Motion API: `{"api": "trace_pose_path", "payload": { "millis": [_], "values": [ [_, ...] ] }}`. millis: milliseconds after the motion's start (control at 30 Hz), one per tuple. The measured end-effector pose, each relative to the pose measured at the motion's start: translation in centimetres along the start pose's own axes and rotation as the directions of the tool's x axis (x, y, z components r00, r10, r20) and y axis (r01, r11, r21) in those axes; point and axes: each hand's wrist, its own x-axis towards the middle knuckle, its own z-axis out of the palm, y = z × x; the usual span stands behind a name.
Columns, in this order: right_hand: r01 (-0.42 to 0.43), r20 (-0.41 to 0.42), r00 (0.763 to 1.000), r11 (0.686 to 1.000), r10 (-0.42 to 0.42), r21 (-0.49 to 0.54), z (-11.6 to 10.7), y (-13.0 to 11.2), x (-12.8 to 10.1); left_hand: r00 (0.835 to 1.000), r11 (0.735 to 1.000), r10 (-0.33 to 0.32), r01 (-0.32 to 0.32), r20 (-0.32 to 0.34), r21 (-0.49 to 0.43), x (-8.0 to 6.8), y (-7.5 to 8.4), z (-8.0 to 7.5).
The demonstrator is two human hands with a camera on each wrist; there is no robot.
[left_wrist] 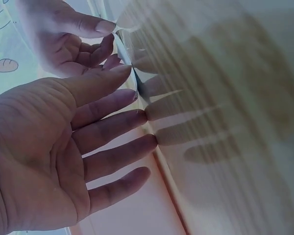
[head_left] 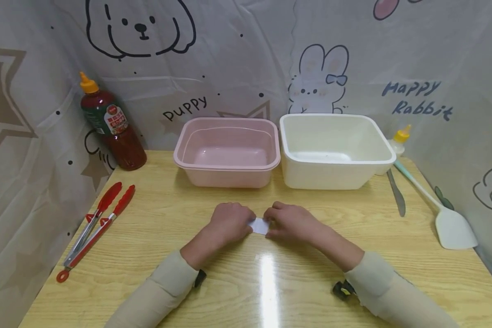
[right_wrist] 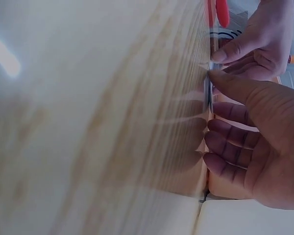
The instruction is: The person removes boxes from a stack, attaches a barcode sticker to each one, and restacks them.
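**Small white piece being handled at table centre**

A wooden table (head_left: 352, 255) is being used. At the far edge, a white tub (head_left: 332, 150) is sitting right of a pink tub (head_left: 227, 152). A sauce bottle (head_left: 110, 125) is standing far left; red tongs (head_left: 96, 223) are lying at the left, a white spatula (head_left: 447, 218) at the right. A small white piece (head_left: 260, 225) is being pressed to the table mid-centre between the left hand (head_left: 229, 223) and right hand (head_left: 291, 222). Fingers of both are being kept mostly straight, tips touching the piece; a real grasp cannot be told.
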Motion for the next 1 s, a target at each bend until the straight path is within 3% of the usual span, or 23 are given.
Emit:
{"api": "trace_pose_path", "payload": {
  "millis": [333, 533, 767, 1000],
  "values": [
    [0.129, -0.085, 0.988, 0.990, -0.133, -0.051, 0.09, 0.50, -0.30, 1.000, 0.999, -0.017, 0.017, 0.022, -0.027, -0.02, 0.02, -0.22],
    [0.105, -0.062, 0.992, 0.994, -0.106, -0.030, 0.08, 0.52, -0.28, 0.999, 0.998, -0.022, 0.024, 0.036, -0.051, 0.00, -0.02, -0.24],
    [0.129, -0.105, 0.985, 0.990, -0.134, -0.048, 0.15, 0.56, -0.25, 0.999, 0.998, -0.010, 0.012, 0.037, -0.062, 0.04, -0.09, -0.18],
    [0.116, -0.077, 0.990, 0.993, -0.117, -0.029, -0.03, 0.40, -0.19, 0.999, 0.998, 0.040, -0.040, 0.000, -0.052, 0.01, -0.24, -0.10]
  ]
}}
